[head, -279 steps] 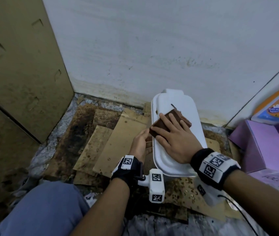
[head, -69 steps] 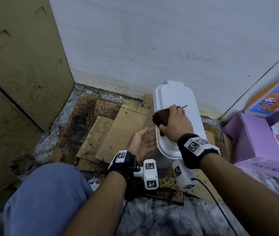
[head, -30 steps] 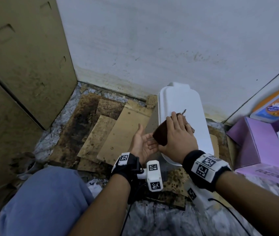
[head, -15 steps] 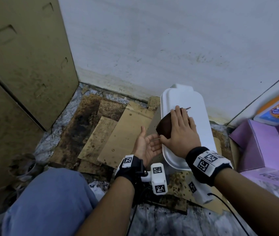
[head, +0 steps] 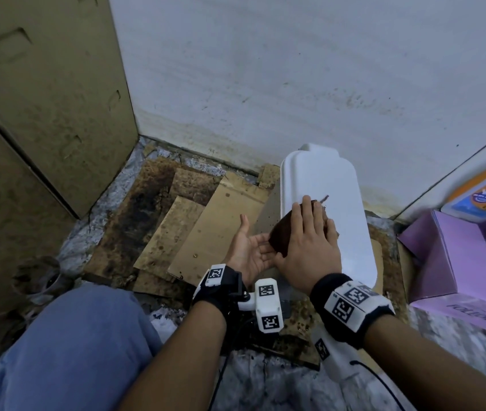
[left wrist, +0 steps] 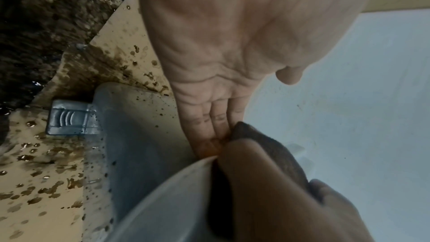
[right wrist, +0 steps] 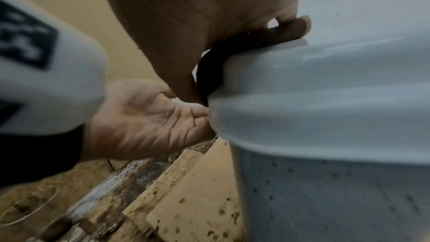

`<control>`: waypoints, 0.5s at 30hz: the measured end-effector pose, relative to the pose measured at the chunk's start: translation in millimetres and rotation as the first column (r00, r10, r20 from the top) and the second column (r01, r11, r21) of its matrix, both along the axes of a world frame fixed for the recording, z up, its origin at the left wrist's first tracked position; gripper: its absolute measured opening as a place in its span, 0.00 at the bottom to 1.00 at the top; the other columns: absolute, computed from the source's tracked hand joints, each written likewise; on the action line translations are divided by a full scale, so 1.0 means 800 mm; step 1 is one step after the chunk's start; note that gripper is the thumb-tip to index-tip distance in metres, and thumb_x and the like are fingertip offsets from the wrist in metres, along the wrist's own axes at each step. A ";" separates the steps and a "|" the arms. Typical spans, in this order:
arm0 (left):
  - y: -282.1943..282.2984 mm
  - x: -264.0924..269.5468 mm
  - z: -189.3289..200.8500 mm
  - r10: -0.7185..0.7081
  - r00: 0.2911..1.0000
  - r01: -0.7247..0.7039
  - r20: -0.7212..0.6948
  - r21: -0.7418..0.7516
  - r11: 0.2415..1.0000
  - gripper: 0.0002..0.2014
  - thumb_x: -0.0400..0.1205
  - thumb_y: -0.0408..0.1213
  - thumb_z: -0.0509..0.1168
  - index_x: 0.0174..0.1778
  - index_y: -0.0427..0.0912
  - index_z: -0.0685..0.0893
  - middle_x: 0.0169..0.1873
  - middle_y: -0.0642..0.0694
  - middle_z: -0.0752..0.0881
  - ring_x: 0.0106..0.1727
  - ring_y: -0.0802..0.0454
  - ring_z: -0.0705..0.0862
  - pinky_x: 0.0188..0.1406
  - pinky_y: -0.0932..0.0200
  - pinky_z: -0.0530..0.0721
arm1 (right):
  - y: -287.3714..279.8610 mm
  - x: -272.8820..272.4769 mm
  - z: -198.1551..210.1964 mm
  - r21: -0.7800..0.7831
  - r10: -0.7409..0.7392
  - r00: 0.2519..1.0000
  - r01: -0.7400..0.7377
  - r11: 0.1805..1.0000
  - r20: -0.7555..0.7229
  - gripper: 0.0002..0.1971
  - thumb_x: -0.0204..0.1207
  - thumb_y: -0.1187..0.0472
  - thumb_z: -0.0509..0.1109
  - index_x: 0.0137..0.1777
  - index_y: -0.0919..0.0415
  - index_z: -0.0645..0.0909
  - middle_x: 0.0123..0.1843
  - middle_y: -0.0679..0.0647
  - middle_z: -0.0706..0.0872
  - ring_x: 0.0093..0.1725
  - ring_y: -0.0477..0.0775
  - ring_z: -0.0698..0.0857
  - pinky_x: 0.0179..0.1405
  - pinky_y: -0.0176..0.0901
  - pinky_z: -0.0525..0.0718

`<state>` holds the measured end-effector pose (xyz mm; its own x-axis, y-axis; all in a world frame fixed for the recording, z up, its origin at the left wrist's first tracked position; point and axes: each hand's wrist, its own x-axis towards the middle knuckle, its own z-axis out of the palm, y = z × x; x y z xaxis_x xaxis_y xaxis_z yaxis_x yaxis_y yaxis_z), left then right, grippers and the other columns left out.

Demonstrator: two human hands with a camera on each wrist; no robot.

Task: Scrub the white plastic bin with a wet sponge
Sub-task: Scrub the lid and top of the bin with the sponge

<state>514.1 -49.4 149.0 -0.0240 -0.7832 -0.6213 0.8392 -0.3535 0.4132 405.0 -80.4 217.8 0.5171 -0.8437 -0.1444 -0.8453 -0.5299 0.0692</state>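
The white plastic bin (head: 336, 185) stands on the floor against the wall with its lid on. A dark brown sponge (head: 280, 235) is bent over the lid's left rim. My right hand (head: 307, 241) holds it there, with the fingers lying along the top and the thumb pushing the sponge's end down the side. The right wrist view shows the sponge (right wrist: 209, 73) curved round the lid (right wrist: 325, 98). My left hand (head: 247, 250) is open, palm up, and its fingertips touch the bin's left side under the rim. The left wrist view shows that palm (left wrist: 221, 80) beside the sponge (left wrist: 267, 150).
Stained, wet cardboard sheets (head: 206, 226) cover the floor left of the bin. A brown panel (head: 43, 99) closes the left side. Purple boxes (head: 443, 256) and an orange-and-blue pack (head: 485, 194) crowd the right. A grey latch (left wrist: 69, 117) sits on the bin's near end.
Since 9 s ago the sponge has moved from the top of the lid to its left rim, and my left hand has turned palm up. Over the last second the hands have barely shifted.
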 end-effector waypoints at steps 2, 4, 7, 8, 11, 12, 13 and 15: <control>0.001 -0.001 -0.002 0.000 1.000 0.001 -0.023 0.015 1.000 0.45 0.80 0.74 0.43 0.54 0.32 0.84 0.36 0.37 0.88 0.36 0.46 0.86 0.33 0.56 0.87 | -0.016 0.013 0.008 0.022 -0.015 1.000 0.016 1.000 -0.025 0.49 0.78 0.42 0.62 0.84 0.62 0.34 0.86 0.59 0.31 0.85 0.59 0.33 0.84 0.58 0.38; 0.002 -0.003 -0.004 -0.004 0.999 0.005 -0.039 0.018 1.000 0.45 0.81 0.73 0.43 0.56 0.31 0.84 0.40 0.36 0.91 0.41 0.44 0.89 0.36 0.55 0.89 | -0.037 0.026 0.012 0.042 -0.027 0.999 0.028 0.999 -0.026 0.50 0.77 0.42 0.64 0.84 0.62 0.34 0.86 0.58 0.32 0.85 0.59 0.34 0.84 0.59 0.41; 0.003 -0.004 -0.005 -0.013 0.999 0.014 -0.045 0.009 1.000 0.48 0.81 0.73 0.44 0.62 0.28 0.83 0.51 0.30 0.90 0.48 0.41 0.90 0.42 0.53 0.90 | -0.077 0.049 0.021 0.056 -0.052 0.997 0.055 0.997 -0.050 0.51 0.76 0.42 0.67 0.85 0.62 0.37 0.86 0.59 0.34 0.85 0.61 0.37 0.84 0.59 0.44; 0.002 -0.005 -0.006 -0.015 0.999 0.016 -0.037 0.010 1.000 0.49 0.80 0.73 0.44 0.64 0.27 0.82 0.55 0.29 0.88 0.50 0.40 0.89 0.44 0.52 0.90 | -0.093 0.059 0.023 0.054 -0.063 0.997 0.065 0.996 -0.054 0.51 0.75 0.43 0.69 0.84 0.62 0.39 0.87 0.59 0.36 0.85 0.61 0.38 0.84 0.60 0.46; 0.000 -0.007 -0.010 -0.024 1.000 0.025 -0.011 0.027 0.999 0.50 0.80 0.74 0.44 0.66 0.26 0.81 0.60 0.27 0.85 0.50 0.40 0.87 0.46 0.52 0.89 | -0.137 0.088 0.030 0.035 -0.082 0.994 0.085 0.996 -0.078 0.51 0.71 0.45 0.73 0.84 0.63 0.45 0.87 0.60 0.40 0.85 0.62 0.42 0.83 0.61 0.52; -0.001 -0.008 -0.012 -0.034 0.999 0.034 -0.006 0.024 0.999 0.50 0.80 0.74 0.43 0.66 0.26 0.81 0.61 0.27 0.84 0.51 0.40 0.86 0.48 0.51 0.88 | -0.149 0.095 0.031 0.030 -0.089 0.992 0.092 0.995 -0.087 0.51 0.71 0.45 0.74 0.83 0.63 0.46 0.87 0.60 0.41 0.85 0.62 0.43 0.83 0.61 0.53; -0.002 -0.008 -0.014 -0.042 0.999 0.042 -0.001 0.020 0.999 0.51 0.79 0.74 0.43 0.66 0.26 0.81 0.62 0.26 0.84 0.53 0.39 0.85 0.50 0.51 0.88 | -0.160 0.101 0.032 0.027 -0.097 0.991 0.099 0.995 -0.092 0.50 0.70 0.45 0.74 0.83 0.63 0.48 0.87 0.60 0.41 0.85 0.62 0.43 0.82 0.61 0.54; -0.004 -0.007 -0.015 -0.054 0.998 0.054 0.017 0.014 0.998 0.51 0.79 0.75 0.43 0.66 0.25 0.81 0.59 0.27 0.85 0.53 0.40 0.84 0.52 0.50 0.87 | -0.173 0.106 0.034 0.024 -0.097 0.991 0.100 0.995 -0.089 0.49 0.70 0.44 0.74 0.82 0.63 0.51 0.87 0.60 0.43 0.85 0.62 0.45 0.82 0.61 0.55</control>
